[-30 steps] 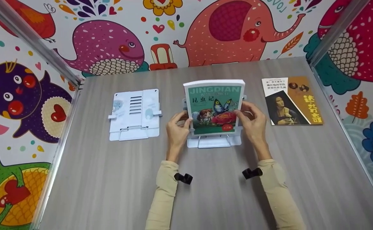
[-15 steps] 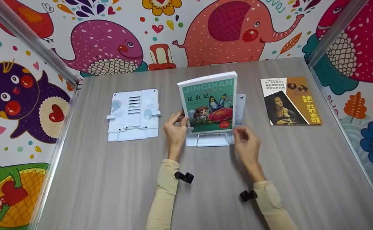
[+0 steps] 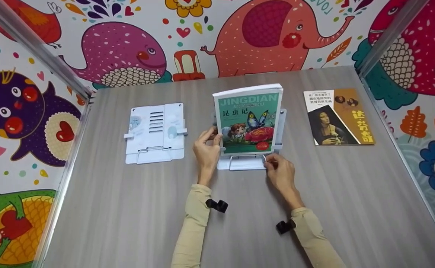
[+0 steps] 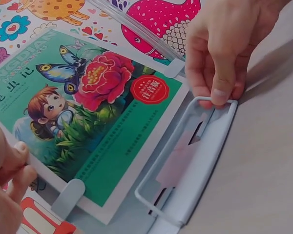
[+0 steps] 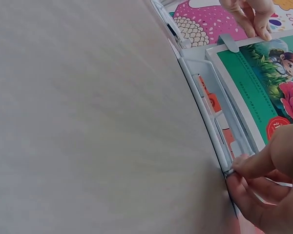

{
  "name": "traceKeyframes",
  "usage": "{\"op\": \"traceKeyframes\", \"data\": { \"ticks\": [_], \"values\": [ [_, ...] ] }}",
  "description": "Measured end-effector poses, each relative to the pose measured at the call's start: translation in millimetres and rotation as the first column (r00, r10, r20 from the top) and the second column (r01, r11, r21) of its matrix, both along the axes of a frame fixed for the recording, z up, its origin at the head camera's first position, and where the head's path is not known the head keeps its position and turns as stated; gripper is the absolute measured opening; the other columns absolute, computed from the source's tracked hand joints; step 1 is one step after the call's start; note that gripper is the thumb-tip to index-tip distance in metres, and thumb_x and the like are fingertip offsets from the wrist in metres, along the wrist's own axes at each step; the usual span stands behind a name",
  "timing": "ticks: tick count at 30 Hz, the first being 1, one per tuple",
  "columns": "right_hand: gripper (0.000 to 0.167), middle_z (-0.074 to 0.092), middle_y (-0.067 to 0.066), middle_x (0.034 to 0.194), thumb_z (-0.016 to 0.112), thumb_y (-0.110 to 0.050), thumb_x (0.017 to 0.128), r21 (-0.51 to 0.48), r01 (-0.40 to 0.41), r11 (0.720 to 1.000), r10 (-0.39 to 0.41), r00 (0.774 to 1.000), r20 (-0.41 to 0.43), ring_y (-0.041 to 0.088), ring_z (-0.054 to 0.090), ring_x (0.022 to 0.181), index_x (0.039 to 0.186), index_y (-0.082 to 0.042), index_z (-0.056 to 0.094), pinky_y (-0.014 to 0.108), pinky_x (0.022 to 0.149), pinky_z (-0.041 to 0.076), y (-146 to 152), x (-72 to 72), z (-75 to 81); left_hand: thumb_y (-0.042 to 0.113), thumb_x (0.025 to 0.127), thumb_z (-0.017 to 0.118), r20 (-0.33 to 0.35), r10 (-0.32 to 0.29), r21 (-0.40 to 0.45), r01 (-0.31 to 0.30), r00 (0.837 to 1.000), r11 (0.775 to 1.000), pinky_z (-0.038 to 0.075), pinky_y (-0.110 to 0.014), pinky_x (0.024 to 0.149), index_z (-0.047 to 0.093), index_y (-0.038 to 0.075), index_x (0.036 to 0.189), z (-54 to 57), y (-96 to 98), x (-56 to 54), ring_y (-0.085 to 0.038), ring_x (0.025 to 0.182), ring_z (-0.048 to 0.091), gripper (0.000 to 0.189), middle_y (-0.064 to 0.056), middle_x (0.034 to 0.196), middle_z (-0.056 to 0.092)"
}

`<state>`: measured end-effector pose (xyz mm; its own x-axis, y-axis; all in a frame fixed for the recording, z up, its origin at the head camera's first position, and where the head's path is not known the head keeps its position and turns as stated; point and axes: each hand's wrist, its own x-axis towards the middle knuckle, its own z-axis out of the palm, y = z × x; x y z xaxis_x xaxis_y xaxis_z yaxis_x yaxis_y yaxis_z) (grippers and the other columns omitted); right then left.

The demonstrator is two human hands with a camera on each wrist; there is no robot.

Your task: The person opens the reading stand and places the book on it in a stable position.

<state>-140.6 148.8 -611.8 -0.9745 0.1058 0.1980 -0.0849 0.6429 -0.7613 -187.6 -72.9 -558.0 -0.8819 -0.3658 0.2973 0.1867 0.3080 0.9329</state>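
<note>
green book [image 3: 249, 126] stands on the book stand [image 3: 248, 163] in the middle of the surface [image 3: 135, 212], leaning back, its left edge pinched by the left hand [image 3: 206, 150]. a second ago both hands had its sides; half a second ago it was skewed leftward, the right hand off it and near its lower right side. now the book sits squarer, and the right hand [image 3: 281, 170] has dropped to the foot of the stand, thumb and fingers set narrow on the right corner of the wire loop [image 4: 164, 148]. that suggests the work has passed from placing the book to setting the loop, with the left hand alone steadying the book. the loop stands in front of the lower edge, apparently not yet holding any pages. the left clip [image 4: 68, 199] overlaps the cover's margin; whether the right one does is hard to tell. the front cover faces the near side, title end uppermost, and the long axis runs up and away from the loop, nearly in line with the stand.
</note>
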Motion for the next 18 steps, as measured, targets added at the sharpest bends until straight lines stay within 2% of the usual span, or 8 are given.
{"op": "traceKeyframes", "data": {
  "ticks": [9,18],
  "values": [
    [0.010,0.071,0.009,0.078,0.076,0.005,0.085,-0.023,0.011,1.000,-0.012,1.000,-0.024,0.021,0.063,0.073,0.085,-0.005,0.072,0.031,0.066,0.048,0.7,-0.5,-2.6,0.007,0.090,0.076,0.021,-0.016,-0.006,0.017,1.000,1.000,0.056,-0.026,0.071,0.072,-0.004,0.119,-1.7,1.1,1.4,-0.024,0.090,0.068,0.031,-0.016,0.104,0.074],
    [0.011,0.071,0.010,0.082,0.074,0.007,0.085,-0.050,0.002,0.999,-0.004,0.999,-0.032,0.021,0.062,0.076,0.088,-0.003,0.073,0.029,0.068,0.049,2.3,2.7,-4.3,0.004,0.089,0.075,0.025,-0.001,0.013,0.001,1.000,1.000,0.059,-0.047,0.077,0.073,-0.005,0.118,-4.9,3.4,0.8,-0.027,0.090,0.069,0.030,-0.018,0.104,0.074]
  ]
}}
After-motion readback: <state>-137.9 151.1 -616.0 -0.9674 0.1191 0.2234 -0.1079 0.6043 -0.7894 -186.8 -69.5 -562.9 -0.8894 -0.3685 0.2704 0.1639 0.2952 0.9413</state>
